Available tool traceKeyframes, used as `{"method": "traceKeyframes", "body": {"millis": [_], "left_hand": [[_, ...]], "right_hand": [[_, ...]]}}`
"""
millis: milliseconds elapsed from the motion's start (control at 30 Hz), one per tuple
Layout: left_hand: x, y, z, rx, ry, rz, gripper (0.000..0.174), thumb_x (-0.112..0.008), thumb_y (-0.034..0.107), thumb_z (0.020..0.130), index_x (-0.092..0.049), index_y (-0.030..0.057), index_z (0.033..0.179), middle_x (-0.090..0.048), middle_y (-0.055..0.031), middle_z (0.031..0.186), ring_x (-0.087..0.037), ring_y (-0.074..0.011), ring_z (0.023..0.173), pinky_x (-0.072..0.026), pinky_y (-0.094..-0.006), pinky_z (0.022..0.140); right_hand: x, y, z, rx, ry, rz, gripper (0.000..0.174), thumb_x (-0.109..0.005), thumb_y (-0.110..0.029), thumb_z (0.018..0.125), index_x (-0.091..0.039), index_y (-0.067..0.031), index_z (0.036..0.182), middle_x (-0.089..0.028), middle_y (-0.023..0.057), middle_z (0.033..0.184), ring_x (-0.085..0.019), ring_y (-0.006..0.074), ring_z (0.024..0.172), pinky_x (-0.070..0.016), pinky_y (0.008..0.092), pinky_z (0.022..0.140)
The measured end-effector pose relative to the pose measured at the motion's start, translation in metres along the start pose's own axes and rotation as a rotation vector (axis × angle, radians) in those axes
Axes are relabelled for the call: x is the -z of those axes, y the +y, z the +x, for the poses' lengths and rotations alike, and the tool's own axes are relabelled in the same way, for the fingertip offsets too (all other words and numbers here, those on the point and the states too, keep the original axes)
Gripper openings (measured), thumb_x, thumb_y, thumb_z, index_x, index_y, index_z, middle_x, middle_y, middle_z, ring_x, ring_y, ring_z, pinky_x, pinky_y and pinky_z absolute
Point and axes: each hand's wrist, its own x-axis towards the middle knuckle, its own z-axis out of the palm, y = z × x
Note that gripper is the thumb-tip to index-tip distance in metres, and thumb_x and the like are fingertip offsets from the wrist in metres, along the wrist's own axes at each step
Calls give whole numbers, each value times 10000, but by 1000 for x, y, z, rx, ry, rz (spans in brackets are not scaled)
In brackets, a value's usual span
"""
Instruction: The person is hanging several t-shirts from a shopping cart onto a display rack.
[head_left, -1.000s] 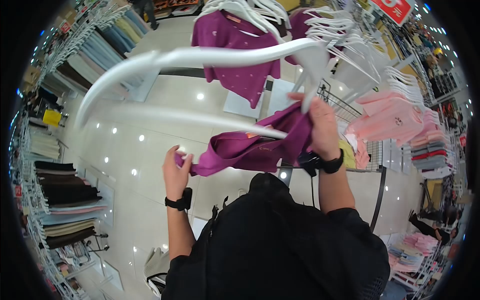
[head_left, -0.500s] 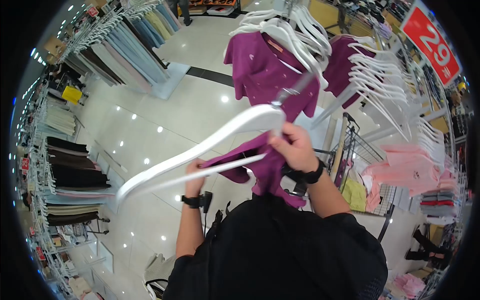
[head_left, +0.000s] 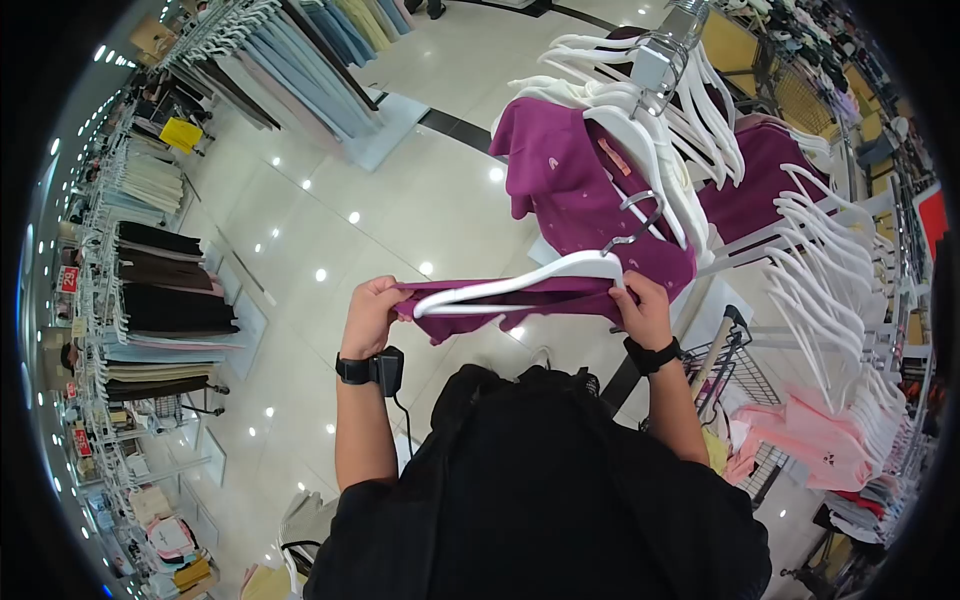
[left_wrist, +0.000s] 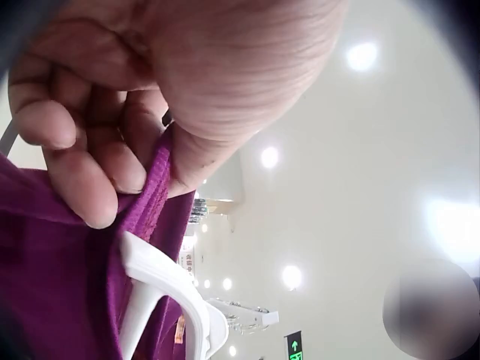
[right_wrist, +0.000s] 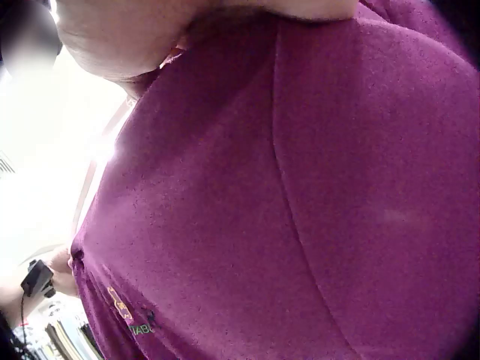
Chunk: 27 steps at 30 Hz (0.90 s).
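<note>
A purple short-sleeved top (head_left: pixel 440 328) is stretched between both hands in front of the body. My left hand (head_left: pixel 372 315) pinches its neckline edge between thumb and fingers, as the left wrist view shows. My right hand (head_left: pixel 645 312) grips the fabric at the other side, beside the right part of a white hanger (head_left: pixel 520 278). The hanger lies along the neck opening, its metal hook pointing away from me. One hanger end (left_wrist: pixel 142 259) sits inside the neckline close to my left fingertips. In the right wrist view, a seamed purple panel (right_wrist: pixel 225 172) hangs below my right hand.
Directly ahead, a rack carries a similar purple top (head_left: pixel 560 170) and bare white hangers (head_left: pixel 820 260). A wire shopping cart (head_left: pixel 735 365) with clothes stands at right, near a pink top (head_left: pixel 800 440). Racks of folded trousers (head_left: pixel 170 310) line the left.
The hanger has dropped from above the top to its neckline, with one end inside. The top is pulled straighter between my hands. The rack ahead appears closer.
</note>
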Motion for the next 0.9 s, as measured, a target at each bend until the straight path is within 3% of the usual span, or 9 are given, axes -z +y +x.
{"method": "traceKeyframes", "body": {"millis": [267,300,367,433,467,533,667,767,900], "left_hand": [[-22,26,79,-57,-95,22,232,-648,6,891,-552,46,684,-618,-48,684,-536,-118,572,-458,-262,573],[-27,30,87,-118,-163,139,224,-650,-9,882,-564,33,680,-608,-32,678,-529,-113,587,-454,-261,594],[-48,52,89,-330,-425,337,70,-719,14,880,-687,-29,836,-675,-39,900,-615,-136,833,-482,-282,775],[-65,76,97,-728,-461,395,103,-750,39,867,-716,-22,943,-710,-74,1049,-653,-193,907,-497,-311,814],[-67,86,108,-747,-499,382,103,-750,39,867,-716,-22,943,-710,-74,1049,-653,-193,907,-497,-311,814],[-71,100,130,-927,-270,592,187,-760,29,844,-720,4,1025,-736,-95,1066,-679,-259,930,-515,-361,866],[-60,97,184,-790,-558,799,189,-766,31,840,-710,29,1020,-723,-110,943,-690,-302,925,-549,-400,861],[-83,106,203,-709,-708,616,161,-760,28,835,-697,21,982,-721,-102,935,-696,-327,884,-560,-390,786],[-118,111,234,-895,-870,545,183,-708,15,850,-679,9,1031,-721,-119,972,-711,-314,905,-562,-364,783]], "right_hand": [[3,1,35,37,47,-247,163,-769,-156,872,-706,-11,911,-655,136,787,-647,320,684,-489,364,630],[3,-2,39,-8,12,-321,139,-760,-109,862,-716,4,928,-677,166,816,-667,335,716,-507,362,664],[-2,-3,47,18,102,-346,186,-793,-195,861,-713,-33,901,-653,110,773,-643,308,664,-487,370,604],[-2,-14,57,24,223,-227,170,-805,-171,845,-728,-32,904,-664,115,776,-646,302,658,-488,363,600],[0,-25,63,-12,251,-242,168,-814,-151,828,-735,-25,907,-660,114,760,-637,290,639,-481,351,591],[1,-39,72,3,306,-265,171,-817,-145,817,-737,-26,912,-643,103,732,-614,273,610,-470,341,580],[0,-62,88,38,368,-363,194,-818,-134,813,-735,-17,944,-673,107,765,-629,266,624,-475,331,583],[-3,-84,90,-66,457,-395,190,-783,-122,858,-722,2,988,-704,135,843,-670,279,704,-502,331,639],[-5,-94,88,-228,566,-426,172,-681,-101,952,-703,6,1085,-710,149,911,-689,289,804,-528,345,760]]}}
